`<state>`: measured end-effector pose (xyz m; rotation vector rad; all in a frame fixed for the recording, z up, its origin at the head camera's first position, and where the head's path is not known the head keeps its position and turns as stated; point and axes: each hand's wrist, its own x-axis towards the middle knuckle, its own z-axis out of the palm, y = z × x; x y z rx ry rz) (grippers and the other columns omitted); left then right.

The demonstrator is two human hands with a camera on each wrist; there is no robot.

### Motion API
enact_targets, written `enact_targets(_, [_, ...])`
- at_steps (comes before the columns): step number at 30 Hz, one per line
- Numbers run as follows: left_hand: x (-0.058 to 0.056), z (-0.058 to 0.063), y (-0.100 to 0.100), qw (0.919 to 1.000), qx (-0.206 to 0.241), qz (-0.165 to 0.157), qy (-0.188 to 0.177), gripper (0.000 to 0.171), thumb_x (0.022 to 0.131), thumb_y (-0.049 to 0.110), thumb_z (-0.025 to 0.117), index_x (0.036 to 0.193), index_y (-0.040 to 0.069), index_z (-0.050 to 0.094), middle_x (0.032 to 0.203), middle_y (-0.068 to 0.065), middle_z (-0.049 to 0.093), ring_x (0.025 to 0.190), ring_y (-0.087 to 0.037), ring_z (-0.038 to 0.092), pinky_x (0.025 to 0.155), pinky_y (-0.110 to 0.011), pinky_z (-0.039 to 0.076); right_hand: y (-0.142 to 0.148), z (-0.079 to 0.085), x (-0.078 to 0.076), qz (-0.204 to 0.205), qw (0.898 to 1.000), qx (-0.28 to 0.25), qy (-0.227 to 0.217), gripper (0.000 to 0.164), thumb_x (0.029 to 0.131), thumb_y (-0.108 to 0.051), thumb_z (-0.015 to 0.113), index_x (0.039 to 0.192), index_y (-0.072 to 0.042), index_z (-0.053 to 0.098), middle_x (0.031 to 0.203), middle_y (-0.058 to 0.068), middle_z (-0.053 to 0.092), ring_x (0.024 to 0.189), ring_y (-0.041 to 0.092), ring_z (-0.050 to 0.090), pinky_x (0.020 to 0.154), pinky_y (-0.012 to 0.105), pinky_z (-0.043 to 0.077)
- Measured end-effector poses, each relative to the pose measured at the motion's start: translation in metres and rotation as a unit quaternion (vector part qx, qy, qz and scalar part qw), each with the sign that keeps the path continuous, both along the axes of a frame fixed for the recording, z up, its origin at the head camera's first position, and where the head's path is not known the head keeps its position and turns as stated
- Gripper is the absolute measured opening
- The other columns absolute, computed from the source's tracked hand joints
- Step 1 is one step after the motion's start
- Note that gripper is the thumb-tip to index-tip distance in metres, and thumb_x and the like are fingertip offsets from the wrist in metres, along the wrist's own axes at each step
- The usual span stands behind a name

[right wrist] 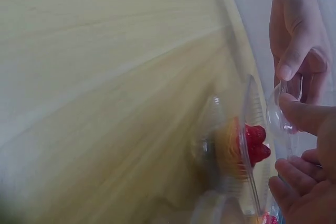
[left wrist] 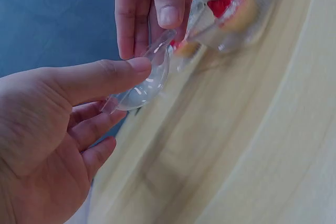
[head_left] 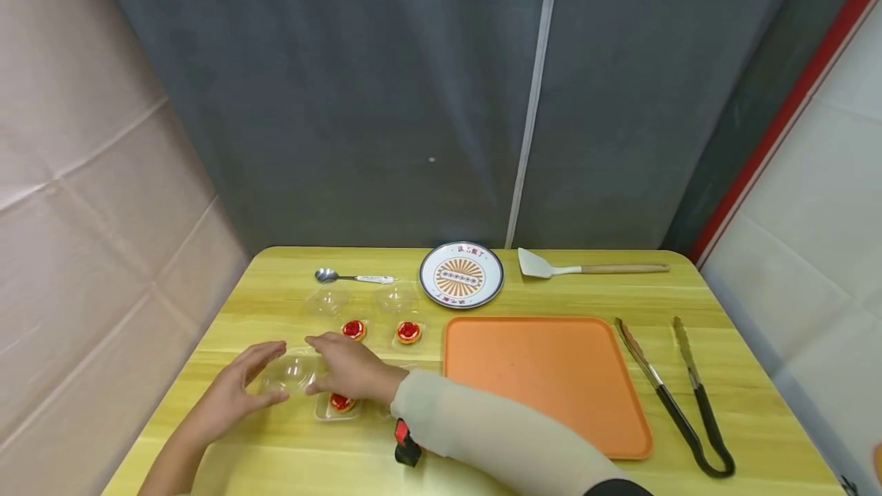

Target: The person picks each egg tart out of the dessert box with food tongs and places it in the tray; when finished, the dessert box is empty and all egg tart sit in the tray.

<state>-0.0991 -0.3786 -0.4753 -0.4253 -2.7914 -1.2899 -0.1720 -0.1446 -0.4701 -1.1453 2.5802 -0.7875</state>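
Between my two hands is a clear domed plastic lid (head_left: 292,372), held above the table. My left hand (head_left: 230,396) pinches one edge, thumb (left wrist: 113,77) on top and fingers below. My right hand (head_left: 358,368) pinches the opposite edge, as the right wrist view shows with its thumb (right wrist: 307,113) on the rim. A red-topped tart (head_left: 341,403) sits in a clear plastic base (head_left: 336,415) beneath the right hand, partly hidden by it. Whether lid and base are joined I cannot tell. Behind stand two more tarts, one left (head_left: 354,330) and one right (head_left: 409,332), near raised clear lids.
An orange tray (head_left: 537,381) lies right of the forearm, which covers its near corner. Black-handled tongs (head_left: 671,396) rest beyond it. Along the back are a spoon (head_left: 354,278), a patterned plate (head_left: 462,275) and a white spatula (head_left: 586,266). More clear plastic shows behind the right wrist.
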Motion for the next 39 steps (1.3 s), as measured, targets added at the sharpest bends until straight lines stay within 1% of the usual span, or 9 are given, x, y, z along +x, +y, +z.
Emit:
enact_targets(3, [-0.003, -0.006, -0.004, 0.9987, 0.044, -0.014, -0.02, 0.076, 0.086, 0.009, 0.084, 0.147, -0.011, 0.044, 0.146, -0.033, 0.048, 0.128, 0.014, 0.043, 0.104, -0.003, 0.035, -0.005, -0.003, 0.001, -0.014, 1.0, 0.015, -0.006, 0.083, 0.088, -0.045, 0.081, 0.157, -0.019, 0.044, 0.153, -0.005, 0.052, 0.138, 0.008, 0.05, 0.112, 0.022, 0.042])
enact_targets(8, [-0.007, -0.018, -0.012, 0.994, 0.089, -0.027, -0.058, 0.079, 0.086, 0.003, 0.081, 0.15, -0.014, 0.038, 0.15, -0.041, 0.04, 0.127, 0.017, 0.041, 0.102, -0.004, 0.036, -0.01, -0.008, 0.001, -0.024, 0.999, 0.032, 0.005, 0.083, 0.087, -0.048, 0.08, 0.156, -0.019, 0.045, 0.152, -0.005, 0.053, 0.138, 0.008, 0.05, 0.114, 0.022, 0.041])
enact_targets(21, [-0.007, -0.025, -0.017, 0.9903, 0.098, -0.032, -0.093, 0.084, 0.086, 0.005, 0.081, 0.152, -0.015, 0.033, 0.155, -0.041, 0.031, 0.13, 0.016, 0.037, 0.104, -0.002, 0.032, -0.009, -0.013, 0.001, -0.021, 0.999, 0.035, -0.009, 0.079, 0.092, -0.05, 0.075, 0.158, -0.019, 0.043, 0.155, -0.007, 0.049, 0.14, 0.009, 0.048, 0.115, 0.023, 0.04])
enact_targets(23, [-0.007, -0.023, -0.017, 0.9908, 0.091, -0.038, -0.093, 0.085, 0.087, 0.005, 0.081, 0.153, -0.015, 0.031, 0.155, -0.041, 0.03, 0.137, 0.004, 0.04, 0.104, -0.002, 0.033, -0.007, -0.012, 0.001, -0.018, 0.999, 0.032, -0.011, 0.08, 0.093, -0.05, 0.074, 0.158, -0.019, 0.042, 0.156, -0.006, 0.049, 0.141, 0.009, 0.048, 0.116, 0.024, 0.039])
enact_targets(28, [-0.006, -0.015, -0.015, 0.9966, 0.029, -0.017, -0.076, 0.09, 0.084, 0.015, 0.085, 0.154, -0.009, 0.034, 0.157, -0.037, 0.033, 0.144, -0.05, 0.03, 0.104, -0.001, 0.027, 0.002, -0.008, 0.001, -0.008, 1.0, 0.025, -0.014, 0.08, 0.093, -0.051, 0.073, 0.159, -0.019, 0.04, 0.157, -0.006, 0.047, 0.142, 0.009, 0.047, 0.116, 0.024, 0.04])
enact_targets(30, [-0.005, -0.009, -0.012, 0.9978, -0.005, -0.002, -0.066, 0.092, 0.083, 0.02, 0.087, 0.156, -0.005, 0.036, 0.158, -0.033, 0.034, 0.143, -0.058, 0.028, 0.113, -0.016, 0.033, 0.007, -0.006, 0.001, -0.005, 1.0, 0.018, -0.017, 0.08, 0.093, -0.051, 0.073, 0.159, -0.02, 0.04, 0.157, -0.007, 0.047, 0.142, 0.009, 0.047, 0.116, 0.025, 0.04])
enact_targets(32, [-0.004, -0.002, -0.008, 0.998, -0.03, 0.006, -0.056, 0.092, 0.083, 0.023, 0.087, 0.157, -0.001, 0.036, 0.159, -0.031, 0.034, 0.143, -0.06, 0.028, 0.12, -0.04, 0.035, 0.014, -0.004, 0.0, 0.0, 1.0, 0.011, -0.018, 0.08, 0.093, -0.051, 0.073, 0.159, -0.02, 0.04, 0.157, -0.007, 0.047, 0.142, 0.009, 0.047, 0.115, 0.025, 0.04])
enact_targets(35, [-0.001, 0.011, 0.003, 0.9979, -0.046, 0.013, -0.044, 0.092, 0.084, 0.025, 0.086, 0.158, 0.004, 0.037, 0.16, -0.029, 0.035, 0.142, -0.061, 0.029, 0.107, -0.078, 0.029, 0.028, 0.0, 0.0, 0.011, 1.0, -0.002, -0.018, 0.079, 0.095, -0.051, 0.072, 0.159, -0.02, 0.04, 0.157, -0.007, 0.047, 0.142, 0.01, 0.047, 0.116, 0.026, 0.041])
enact_targets(39, [0.004, 0.024, 0.026, 0.9982, -0.052, 0.014, -0.027, 0.09, 0.084, 0.027, 0.086, 0.159, 0.01, 0.039, 0.159, -0.026, 0.039, 0.142, -0.058, 0.033, 0.103, -0.082, 0.033, 0.05, 0.004, 0.001, 0.021, 0.999, -0.017, -0.018, 0.078, 0.095, -0.052, 0.07, 0.16, -0.02, 0.04, 0.158, -0.005, 0.046, 0.143, 0.013, 0.047, 0.117, 0.03, 0.04])
